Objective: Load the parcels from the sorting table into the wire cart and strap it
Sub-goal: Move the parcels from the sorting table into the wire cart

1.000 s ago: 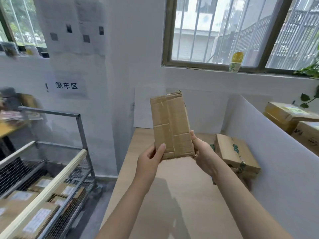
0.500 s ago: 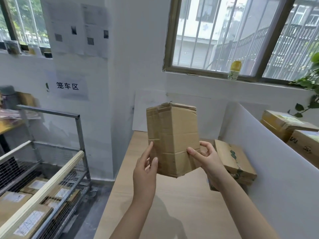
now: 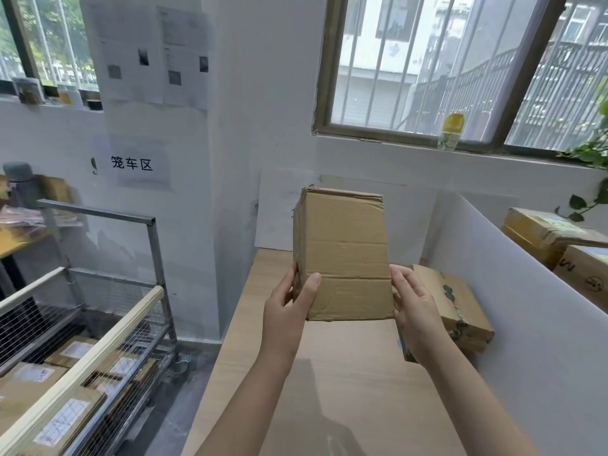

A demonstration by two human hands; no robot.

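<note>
I hold a plain brown cardboard parcel (image 3: pixel 343 255) upright in the air above the wooden sorting table (image 3: pixel 345 383). My left hand (image 3: pixel 286 311) grips its lower left corner, thumb on the front face. My right hand (image 3: pixel 416 311) grips its lower right edge. A second parcel (image 3: pixel 455 304) with green tape lies on the table to the right, partly behind my right hand. The wire cart (image 3: pixel 108 327) stands at the lower left with several labelled parcels (image 3: pixel 65 419) inside.
A white divider panel (image 3: pixel 533 311) borders the table on the right, with more boxes (image 3: pixel 556 235) behind it. A white pillar (image 3: pixel 237 159) rises between cart and table. A bottle (image 3: pixel 451 131) sits on the window sill. Floor shows between cart and table.
The parcel has been turned in both hands, from showing its narrow flapped face to showing a broad face. My hands shifted to its lower corners.
</note>
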